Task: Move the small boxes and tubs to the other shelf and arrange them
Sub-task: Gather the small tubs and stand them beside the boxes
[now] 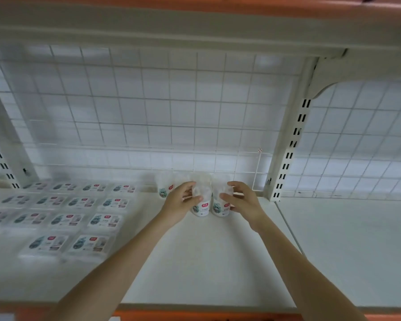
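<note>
Your left hand [181, 202] curls around one clear tub [201, 205] and your right hand [239, 201] around the tub beside it [220, 205]; the two tubs stand upright, touching, near the shelf's [195, 262] back edge. More tubs [166, 185] stand just behind them against the wire grid [148, 107]. Flat boxes [79, 212] lie in rows across the shelf's left part.

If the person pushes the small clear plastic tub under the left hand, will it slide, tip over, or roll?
The small clear round plastic tub stands upright on the smooth white shelf, so it would probably slide. It looks taller than wide, so a push near its top might tip it; once on its side it could roll. The left hand grips it high, so it seems light.
</note>
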Action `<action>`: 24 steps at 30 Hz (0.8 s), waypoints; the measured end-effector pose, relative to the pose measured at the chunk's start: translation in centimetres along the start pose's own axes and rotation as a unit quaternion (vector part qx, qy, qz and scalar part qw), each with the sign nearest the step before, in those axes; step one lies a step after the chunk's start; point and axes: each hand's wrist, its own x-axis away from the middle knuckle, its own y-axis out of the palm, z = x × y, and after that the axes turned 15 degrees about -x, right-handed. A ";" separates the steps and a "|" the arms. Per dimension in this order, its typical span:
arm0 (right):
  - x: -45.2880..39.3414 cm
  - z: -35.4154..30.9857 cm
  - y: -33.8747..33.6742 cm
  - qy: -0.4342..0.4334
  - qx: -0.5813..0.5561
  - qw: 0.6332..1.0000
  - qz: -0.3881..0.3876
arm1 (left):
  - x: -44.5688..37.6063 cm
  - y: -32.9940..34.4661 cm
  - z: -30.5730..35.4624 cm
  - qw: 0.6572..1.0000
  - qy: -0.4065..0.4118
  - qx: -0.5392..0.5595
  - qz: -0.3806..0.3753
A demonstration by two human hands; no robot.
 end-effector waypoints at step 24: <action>4.1 -0.5 0.1 -0.011 0.265 0.963 0.040 | 2.1 -1.5 0.0 0.999 -0.004 -0.040 0.002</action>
